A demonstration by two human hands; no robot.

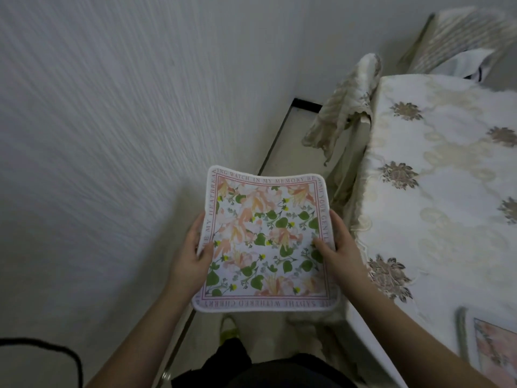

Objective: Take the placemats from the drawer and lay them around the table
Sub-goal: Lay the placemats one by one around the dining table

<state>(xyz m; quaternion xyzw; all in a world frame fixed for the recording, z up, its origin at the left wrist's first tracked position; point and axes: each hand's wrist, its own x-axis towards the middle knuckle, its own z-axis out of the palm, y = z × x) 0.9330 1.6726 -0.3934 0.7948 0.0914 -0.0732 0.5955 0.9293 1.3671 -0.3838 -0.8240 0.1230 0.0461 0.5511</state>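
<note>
Rightward, table under cream flower-patterned cloth, a second placemat partly visible at its near corner. Beside it, above the floor, floral placemat held flat, face up. Left hand and right hand gripping opposite edges, thumbs on top.
</note>
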